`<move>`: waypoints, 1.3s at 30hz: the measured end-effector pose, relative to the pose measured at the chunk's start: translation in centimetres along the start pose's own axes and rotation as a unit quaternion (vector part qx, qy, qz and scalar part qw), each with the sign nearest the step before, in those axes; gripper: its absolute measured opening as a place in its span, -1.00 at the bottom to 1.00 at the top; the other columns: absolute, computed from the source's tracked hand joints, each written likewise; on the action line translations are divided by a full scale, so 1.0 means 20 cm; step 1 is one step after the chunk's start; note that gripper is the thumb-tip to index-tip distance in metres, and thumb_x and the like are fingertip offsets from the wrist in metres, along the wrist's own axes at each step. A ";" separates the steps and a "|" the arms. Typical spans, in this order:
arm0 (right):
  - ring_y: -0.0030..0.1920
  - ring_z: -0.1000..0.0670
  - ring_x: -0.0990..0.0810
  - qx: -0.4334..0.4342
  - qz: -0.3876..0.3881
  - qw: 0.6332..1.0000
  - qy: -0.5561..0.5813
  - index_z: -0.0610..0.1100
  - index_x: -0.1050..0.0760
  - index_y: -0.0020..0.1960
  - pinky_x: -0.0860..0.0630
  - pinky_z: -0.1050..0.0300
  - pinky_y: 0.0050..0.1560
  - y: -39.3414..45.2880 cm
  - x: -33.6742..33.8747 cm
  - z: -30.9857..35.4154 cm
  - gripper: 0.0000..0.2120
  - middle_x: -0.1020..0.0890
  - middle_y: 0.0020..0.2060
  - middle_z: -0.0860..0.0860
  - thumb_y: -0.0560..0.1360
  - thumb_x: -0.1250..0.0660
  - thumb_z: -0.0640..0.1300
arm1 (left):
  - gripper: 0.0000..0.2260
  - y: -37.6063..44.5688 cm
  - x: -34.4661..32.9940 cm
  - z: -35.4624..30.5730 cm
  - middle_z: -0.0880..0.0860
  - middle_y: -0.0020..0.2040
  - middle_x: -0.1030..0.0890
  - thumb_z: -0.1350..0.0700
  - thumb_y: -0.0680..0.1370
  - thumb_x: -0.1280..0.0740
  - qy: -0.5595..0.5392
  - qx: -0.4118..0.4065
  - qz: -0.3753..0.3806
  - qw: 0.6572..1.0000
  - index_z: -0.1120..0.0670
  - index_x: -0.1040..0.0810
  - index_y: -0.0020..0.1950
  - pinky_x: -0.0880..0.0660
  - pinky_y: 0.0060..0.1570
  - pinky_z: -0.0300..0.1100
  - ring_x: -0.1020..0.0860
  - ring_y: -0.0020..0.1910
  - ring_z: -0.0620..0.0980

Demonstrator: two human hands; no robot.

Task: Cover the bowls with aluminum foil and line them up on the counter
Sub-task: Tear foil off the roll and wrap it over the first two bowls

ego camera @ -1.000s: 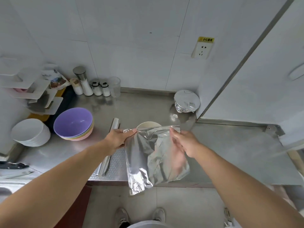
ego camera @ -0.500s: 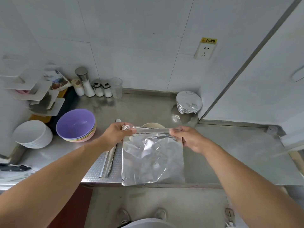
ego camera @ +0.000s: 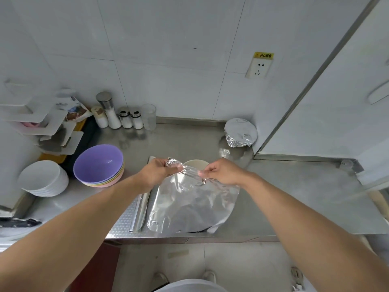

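We hold a loose sheet of aluminum foil [ego camera: 193, 205] by its far edge, over the near part of the steel counter [ego camera: 294, 197]. Our left hand [ego camera: 160, 172] pinches the far left corner, thumb and fingers curled onto the crinkled edge; our right hand [ego camera: 221, 171] pinches the same edge a little to the right, fingertips closed on the foil. The sheet drapes toward us and its near edge reaches almost to the counter's front lip.

Just beyond our hands stands an uncovered cream bowl [ego camera: 196, 163], mostly hidden by the foil and our fingers; only its far rim shows. This is the bowl we judge to be in hand: the sheet is torn off and ready, but not yet laid over it. At the far right, against the wall, one foil-covered bowl [ego camera: 241, 132] already sits finished. The foil roll [ego camera: 143, 209] lies on the counter just left of the sheet. To the left wait a stack of coloured bowls [ego camera: 99, 165], purple on top, and a stack of white bowls [ego camera: 43, 179].

The next move, as we see it, calls for carrying the sheet away from us until it is centred over the cream bowl, lowering it flat, then pressing the overhang down round the rim. The foil is thin and already wrinkled, so a gentle, even pull should keep it from tearing.
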State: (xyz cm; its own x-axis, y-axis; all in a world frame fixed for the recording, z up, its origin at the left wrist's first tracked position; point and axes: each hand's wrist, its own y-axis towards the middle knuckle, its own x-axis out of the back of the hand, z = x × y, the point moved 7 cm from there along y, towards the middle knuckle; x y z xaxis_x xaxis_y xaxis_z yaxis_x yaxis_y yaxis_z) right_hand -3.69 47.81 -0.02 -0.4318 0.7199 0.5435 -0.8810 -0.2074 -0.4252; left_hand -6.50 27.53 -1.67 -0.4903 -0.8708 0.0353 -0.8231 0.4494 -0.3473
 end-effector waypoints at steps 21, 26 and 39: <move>-0.24 0.19 -0.65 -0.095 -0.172 0.957 0.215 -0.10 -0.66 -0.02 -0.49 0.42 -0.21 -0.06 -0.01 -0.37 -0.86 -0.75 -0.19 0.04 0.46 -0.55 -0.12 | -0.72 0.03 0.22 0.33 0.05 -0.34 -0.66 -0.02 0.43 -0.61 0.030 0.143 -0.076 0.986 0.08 -0.57 -0.12 -0.33 -0.57 -0.31 -0.46 -0.53 -0.08; -0.59 0.12 -0.50 -0.127 -0.275 0.914 0.270 -0.31 -0.61 -0.01 -0.41 0.29 -0.50 -0.01 -0.01 -0.53 -0.85 -0.62 -0.48 0.01 0.50 -0.50 -0.25 | -0.64 0.18 0.27 0.39 0.07 -0.05 -0.72 0.17 0.45 -0.60 0.012 0.130 -0.129 0.983 0.09 -0.60 0.19 -0.53 -0.15 -0.22 -0.65 -0.15 0.00; -0.42 0.01 -0.57 -0.161 -0.320 0.887 0.291 -0.14 -0.58 0.05 -0.49 0.23 -0.41 0.16 -0.10 -0.73 -0.84 -0.69 -0.33 -0.02 0.51 -0.50 -0.23 | -0.65 0.43 0.28 0.56 0.08 0.04 -0.69 0.14 0.45 -0.60 0.016 0.134 -0.284 0.949 0.04 -0.61 0.18 -0.58 -0.05 -0.12 -0.61 -0.22 0.01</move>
State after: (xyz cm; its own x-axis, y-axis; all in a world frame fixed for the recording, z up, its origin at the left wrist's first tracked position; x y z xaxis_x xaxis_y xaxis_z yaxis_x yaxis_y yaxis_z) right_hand -2.83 55.33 -13.06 0.3920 0.8616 0.3224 -0.7683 0.4994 -0.4004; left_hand -13.03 24.27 -14.93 -0.0013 -0.9489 0.3155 -0.8573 -0.1614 -0.4888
